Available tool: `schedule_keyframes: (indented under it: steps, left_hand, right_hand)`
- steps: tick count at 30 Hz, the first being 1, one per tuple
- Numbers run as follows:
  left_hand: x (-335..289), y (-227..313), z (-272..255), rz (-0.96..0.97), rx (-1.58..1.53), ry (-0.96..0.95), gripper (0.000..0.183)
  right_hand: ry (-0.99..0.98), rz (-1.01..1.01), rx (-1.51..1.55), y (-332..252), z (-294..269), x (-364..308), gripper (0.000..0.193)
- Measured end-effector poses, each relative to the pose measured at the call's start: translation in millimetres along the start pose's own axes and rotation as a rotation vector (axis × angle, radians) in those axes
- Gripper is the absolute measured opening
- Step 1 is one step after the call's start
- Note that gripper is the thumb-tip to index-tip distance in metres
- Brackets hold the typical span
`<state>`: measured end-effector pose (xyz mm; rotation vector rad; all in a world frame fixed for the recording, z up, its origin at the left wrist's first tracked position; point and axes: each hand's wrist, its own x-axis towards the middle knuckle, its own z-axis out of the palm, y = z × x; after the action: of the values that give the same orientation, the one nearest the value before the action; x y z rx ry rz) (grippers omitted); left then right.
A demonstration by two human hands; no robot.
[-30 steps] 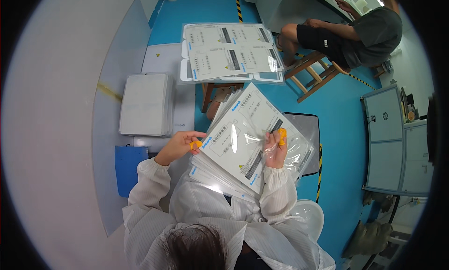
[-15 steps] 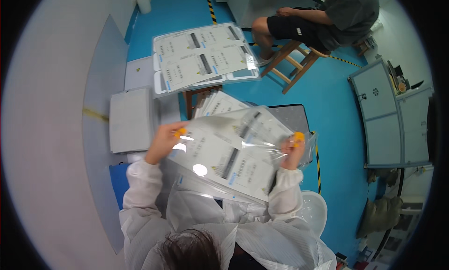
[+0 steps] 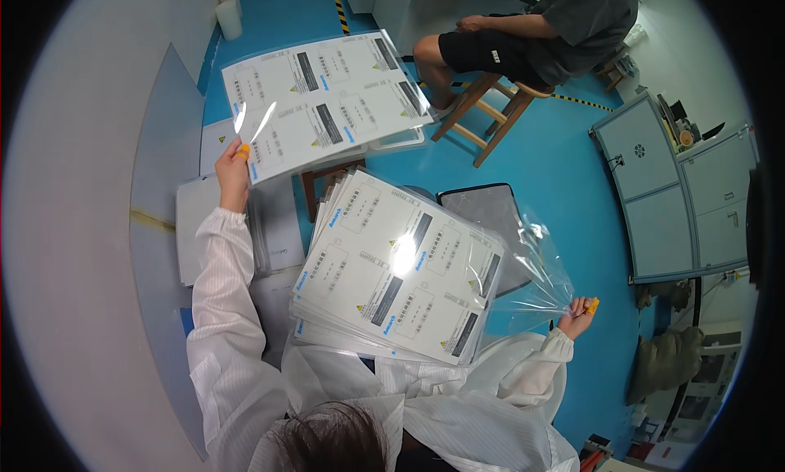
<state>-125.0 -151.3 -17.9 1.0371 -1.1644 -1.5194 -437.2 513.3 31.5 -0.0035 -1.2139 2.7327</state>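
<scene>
My left hand (image 3: 233,180), an orange cover on its thumb, pinches the near left corner of a printed white sheet (image 3: 282,71). That sheet lies at least partly over the far stand. Out to the right, my right hand (image 3: 577,320), also with an orange finger cover, is closed on a bunched clear plastic film (image 3: 538,267). The film stretches back toward a fanned stack of printed sheets (image 3: 360,263) in front of me. Each sheet bears repeated label panels with dark bars, and glare whitens the top one.
A grey, dark-rimmed mat or panel (image 3: 491,214) lies beyond the stack. A white stack (image 3: 193,255) stands on the left by the wall. Far right of centre, another person (image 3: 564,42) sits on a wooden stool (image 3: 491,116). Grey cabinets (image 3: 666,194) line the right side.
My left hand has carried a sheet forward and left onto the far stand. My right hand has drawn the clear film away to the right. The stack's top sheet now shows.
</scene>
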Motion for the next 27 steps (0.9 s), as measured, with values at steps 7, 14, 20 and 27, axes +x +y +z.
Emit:
schedule_keyframes:
  steps: [7, 14, 20, 27]
  left_hand:
    - [40, -4, 17, -0.06, 0.234, -0.039, 0.034]
    - [-11, 9, -11, 0.401, 0.931, 0.033, 0.038]
    - [-99, 15, -46, -0.082, 0.581, -0.624, 0.035]
    - [-175, 16, -44, -0.064, 0.923, -0.832, 0.03]
  right_hand:
    - [-0.258, -0.089, -0.134, -16, 91, -40, 0.024]
    - [-0.692, 0.208, -0.335, 60, 171, -121, 0.04]
    - [-1.331, 0.443, -0.565, 202, 201, -229, 0.025]
    - [-1.264, 0.325, -0.796, 236, 213, -232, 0.024]
